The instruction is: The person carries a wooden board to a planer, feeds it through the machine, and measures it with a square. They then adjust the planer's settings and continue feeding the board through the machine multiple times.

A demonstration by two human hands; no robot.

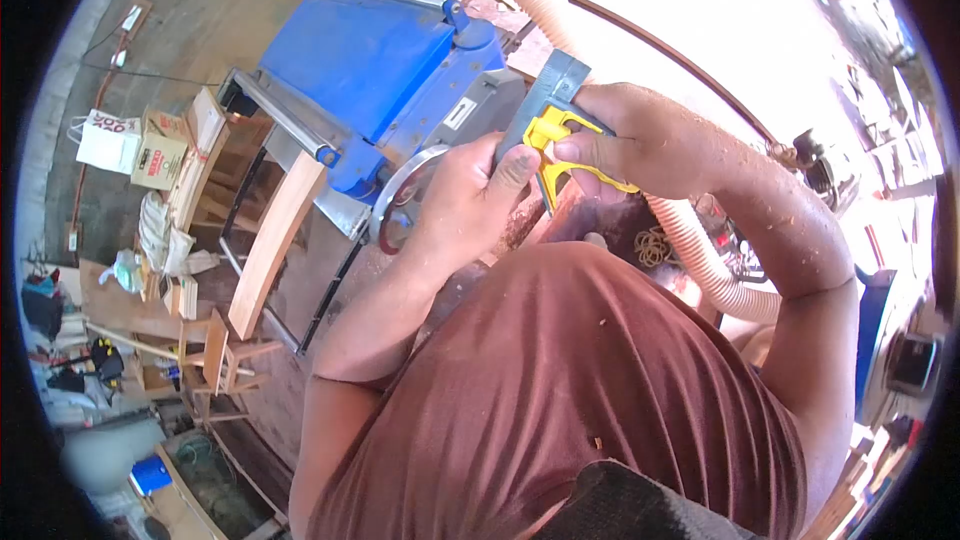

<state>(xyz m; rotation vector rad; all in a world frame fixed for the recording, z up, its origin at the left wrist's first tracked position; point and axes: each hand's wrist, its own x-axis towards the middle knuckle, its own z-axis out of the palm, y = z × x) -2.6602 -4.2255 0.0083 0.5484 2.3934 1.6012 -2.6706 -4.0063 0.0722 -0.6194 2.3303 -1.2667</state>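
Both hands hold a grey and yellow clamp-like tool (pixel 548 120) close to my chest. My left hand (pixel 465 200) wraps the lower part of its grey body, thumb pressed on the side. My right hand (pixel 630 140) grips the top, with a finger on the yellow trigger piece (pixel 556 132). Sawdust covers my right forearm. My maroon shirt (pixel 560 390) fills the lower middle of the view.
A blue woodworking machine (pixel 370 50) stands just beyond the hands, with a curved wooden plank (pixel 275 240) leaning on it. A pale ribbed dust hose (pixel 700 260) runs past on the right. Cardboard boxes (pixel 150 145), wood offcuts and small stools clutter the floor at left.
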